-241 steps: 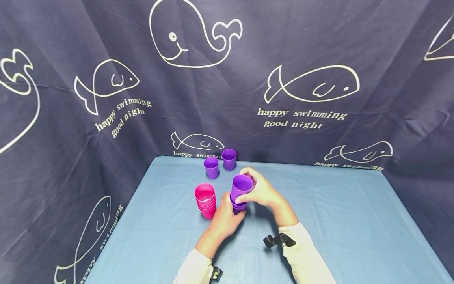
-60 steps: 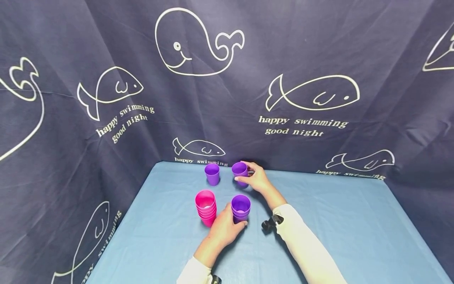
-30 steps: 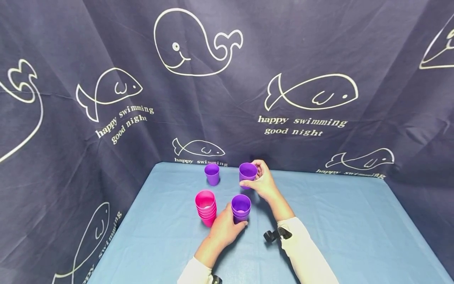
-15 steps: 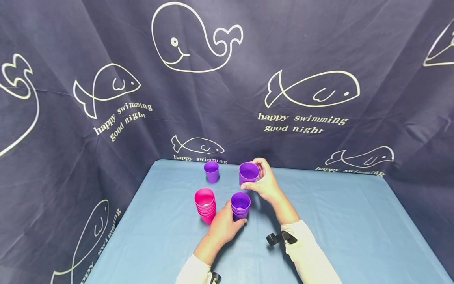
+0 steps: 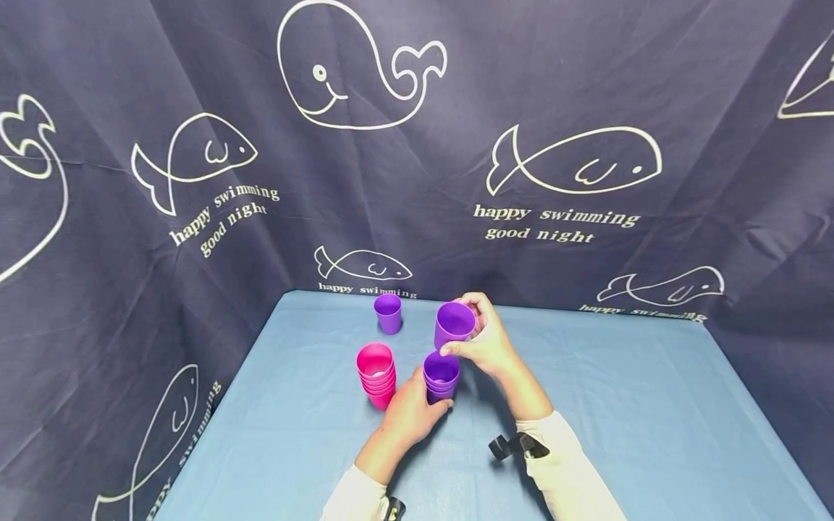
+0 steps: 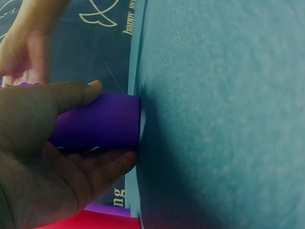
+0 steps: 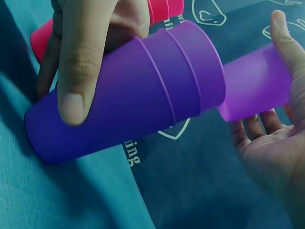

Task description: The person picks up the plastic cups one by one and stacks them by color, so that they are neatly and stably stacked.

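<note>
A nested stack of three purple cups [image 5: 440, 380] stands upright on the blue cloth. My left hand [image 5: 410, 410] holds it low down, with the thumb on one side and fingers on the other, as the left wrist view shows on the stack's wall [image 6: 107, 119]. My right hand [image 5: 487, 341] grips a single purple cup [image 5: 454, 323] between thumb and fingers. That cup is off the table, mouth upward, just above and behind the stack. In the right wrist view, the bottom of the lifted cup [image 7: 257, 83] is close to the stack's top rim [image 7: 217, 67]; contact is unclear.
A nested stack of pink cups [image 5: 376, 376] stands just left of my left hand. Behind it, one purple cup [image 5: 388, 315] stands alone near the table's back edge. The blue cloth [image 5: 651, 420] extends to the right, and a dark printed curtain [image 5: 560, 87] surrounds the table.
My right hand took the back right purple cup, lifted it and brought it toward the stack. Earlier it had set another purple cup into that stack. My left hand has stayed on the stack.
</note>
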Motion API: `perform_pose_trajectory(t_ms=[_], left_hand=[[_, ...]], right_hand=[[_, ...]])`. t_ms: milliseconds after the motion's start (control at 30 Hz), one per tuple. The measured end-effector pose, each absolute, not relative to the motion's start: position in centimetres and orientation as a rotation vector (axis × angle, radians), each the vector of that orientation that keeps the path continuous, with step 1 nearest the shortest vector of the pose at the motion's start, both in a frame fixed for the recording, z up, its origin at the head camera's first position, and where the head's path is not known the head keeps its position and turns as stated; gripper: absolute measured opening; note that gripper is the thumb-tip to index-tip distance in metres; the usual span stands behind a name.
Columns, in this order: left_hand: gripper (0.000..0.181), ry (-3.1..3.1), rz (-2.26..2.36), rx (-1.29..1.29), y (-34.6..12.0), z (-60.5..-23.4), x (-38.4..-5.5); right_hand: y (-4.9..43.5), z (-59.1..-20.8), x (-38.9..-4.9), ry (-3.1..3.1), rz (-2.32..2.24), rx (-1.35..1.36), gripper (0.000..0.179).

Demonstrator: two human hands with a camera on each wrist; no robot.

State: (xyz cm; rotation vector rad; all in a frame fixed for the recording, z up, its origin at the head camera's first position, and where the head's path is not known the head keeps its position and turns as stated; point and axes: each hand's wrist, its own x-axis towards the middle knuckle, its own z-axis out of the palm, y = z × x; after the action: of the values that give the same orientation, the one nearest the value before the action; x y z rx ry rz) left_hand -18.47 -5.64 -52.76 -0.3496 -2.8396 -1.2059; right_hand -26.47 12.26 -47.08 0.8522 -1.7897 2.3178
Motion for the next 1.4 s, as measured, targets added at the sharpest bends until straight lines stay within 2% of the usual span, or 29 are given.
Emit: perform_pose_trajectory(t_ms=[633,1400], left_hand=[[0.063,-2.846,-1.233,-0.331,-5.7,-52.7,-18.6],[0.060,-2.841,-1.228,-0.348,-5.7,-52.8,-18.8]], right_hand=[[12.3,-46.9,-26.2,-1.993,2.290,1.056,0.085],[13.3,-47.9,-26.9,-2.342,2.054,1.099,0.070]])
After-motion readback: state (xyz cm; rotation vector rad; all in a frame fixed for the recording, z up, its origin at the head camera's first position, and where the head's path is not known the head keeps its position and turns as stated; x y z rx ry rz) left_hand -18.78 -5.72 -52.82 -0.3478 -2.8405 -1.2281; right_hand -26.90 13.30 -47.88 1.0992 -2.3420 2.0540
